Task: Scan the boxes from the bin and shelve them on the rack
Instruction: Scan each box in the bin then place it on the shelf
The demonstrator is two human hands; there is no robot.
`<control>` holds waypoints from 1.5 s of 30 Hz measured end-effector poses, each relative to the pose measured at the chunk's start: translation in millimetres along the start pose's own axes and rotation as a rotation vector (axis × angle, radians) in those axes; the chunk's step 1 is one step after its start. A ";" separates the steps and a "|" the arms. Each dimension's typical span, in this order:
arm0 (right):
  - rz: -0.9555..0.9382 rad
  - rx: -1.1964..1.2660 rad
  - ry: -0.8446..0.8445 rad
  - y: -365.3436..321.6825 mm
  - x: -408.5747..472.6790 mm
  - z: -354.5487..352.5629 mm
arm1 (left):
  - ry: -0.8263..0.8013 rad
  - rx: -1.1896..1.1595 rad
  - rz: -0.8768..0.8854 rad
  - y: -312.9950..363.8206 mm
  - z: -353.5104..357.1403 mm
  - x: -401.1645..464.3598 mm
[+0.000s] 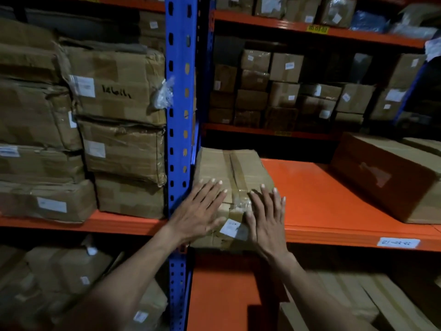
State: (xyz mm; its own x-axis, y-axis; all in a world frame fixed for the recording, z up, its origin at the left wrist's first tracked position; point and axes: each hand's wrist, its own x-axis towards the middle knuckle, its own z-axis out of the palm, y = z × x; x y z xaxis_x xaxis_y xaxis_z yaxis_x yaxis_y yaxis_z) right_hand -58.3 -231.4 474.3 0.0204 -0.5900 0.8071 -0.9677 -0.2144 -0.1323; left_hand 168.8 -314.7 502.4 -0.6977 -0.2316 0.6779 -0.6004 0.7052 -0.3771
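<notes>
I see the brown cardboard box sealed with clear tape (232,177) lying on the orange metal shelf (334,199), at the shelf's left end, its left side just beside the blue perforated steel upright (180,111). Its near end hangs a little over the shelf's front edge. A small white label (232,227) is on the near face, between the two hands.

The left hand (199,211) lies flat on the box's near-left corner, fingers straight and spread; it grips nothing, only presses. The right hand (268,217) is the same: flat on the box's near-right part, fingers straight, w/ nothing held.

Further right on the same shelf, well apart, is a long brown cardboard carton (386,177), turned at an angle. On the shelf's front edge is a white tag w/ writing (398,242); I cannot read it.

Left of the upright, worn brown cartons w/ white labels (114,115) are stacked in the next bay. Behind, a second rack carries many small cardboard boxes (286,91).
</notes>
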 end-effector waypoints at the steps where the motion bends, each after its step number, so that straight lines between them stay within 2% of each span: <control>1: -0.014 -0.001 0.002 2.8 0.6 5.3 | -0.058 -0.012 -0.001 -3.5 1.4 0.1; 4: 0.031 -0.035 -0.101 6.3 26.4 15.3 | -0.263 -0.022 -0.022 -25.2 1.8 13.1; 8: 0.011 -0.101 -0.284 17.7 51.8 29.0 | -0.395 -0.020 -0.012 -50.8 10.4 30.7; 15: 0.027 -0.217 -0.408 18.4 72.6 38.4 | -0.498 0.170 -0.134 -46.3 29.8 37.9; 21: 0.099 -0.242 -0.532 9.0 77.6 27.8 | -0.624 0.219 -0.238 -31.9 18.7 46.7; 23: 0.095 -0.208 -0.541 5.0 70.3 18.6 | -0.594 0.179 -0.313 -17.7 13.2 38.8; 24: 0.096 -0.159 -0.519 4.0 61.4 13.7 | -0.523 0.142 -0.346 -7.9 11.9 29.5; 27: 0.112 0.005 -0.395 4.8 6.7 0.6 | -0.273 -0.107 -0.422 38.9 15.6 -18.7; 29: 0.176 0.086 -0.398 10.7 -46.8 -6.8 | -0.255 -0.262 -0.522 85.0 26.0 -59.9; 33: 0.463 0.161 -0.667 28.5 -167.6 -21.4 | -0.521 -0.583 -0.886 184.8 38.7 -132.6; 35: 0.655 0.164 -0.810 35.9 -231.4 -35.7 | -0.603 -0.696 -0.986 233.6 38.9 -166.4; 37: 0.793 0.132 -0.932 43.4 -292.1 -51.7 | -0.694 -0.767 -1.013 280.5 37.3 -195.7; 40: 0.851 0.090 -1.074 54.1 -372.6 -76.1 | -0.850 -0.799 -0.950 348.5 38.3 -232.4; 45: 0.900 0.135 -1.156 73.0 -482.6 -91.3 | -0.982 -0.853 -0.912 446.7 57.3 -284.1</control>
State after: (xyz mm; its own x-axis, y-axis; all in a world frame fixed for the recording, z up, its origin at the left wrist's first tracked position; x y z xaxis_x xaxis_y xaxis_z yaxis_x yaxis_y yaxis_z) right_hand -161.7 108.8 127.6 -0.3146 -0.8277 -0.4646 -0.7340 0.5225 -0.4338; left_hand 76.4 27.7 105.2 -0.4146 -0.8547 -0.3125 -0.7905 0.1681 0.5890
